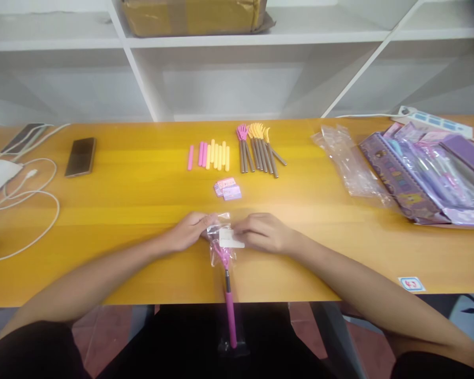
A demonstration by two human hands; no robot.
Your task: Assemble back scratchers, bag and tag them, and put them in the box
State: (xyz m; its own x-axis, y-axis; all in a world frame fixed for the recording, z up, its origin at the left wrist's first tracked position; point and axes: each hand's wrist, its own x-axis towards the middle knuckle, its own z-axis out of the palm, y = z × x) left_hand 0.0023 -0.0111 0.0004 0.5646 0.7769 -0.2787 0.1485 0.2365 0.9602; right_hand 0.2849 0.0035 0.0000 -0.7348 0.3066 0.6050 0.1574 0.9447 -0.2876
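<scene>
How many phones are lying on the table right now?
2. One phone lies face up on the table's left part. A second phone sits farther left near the back edge, beside white cables. Others may lie outside the frame.

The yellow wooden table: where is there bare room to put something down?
Bare table lies between the dark phone and the pink and yellow sticks, and right of the right hand. It is crowded around the purple packages and white cables.
</scene>
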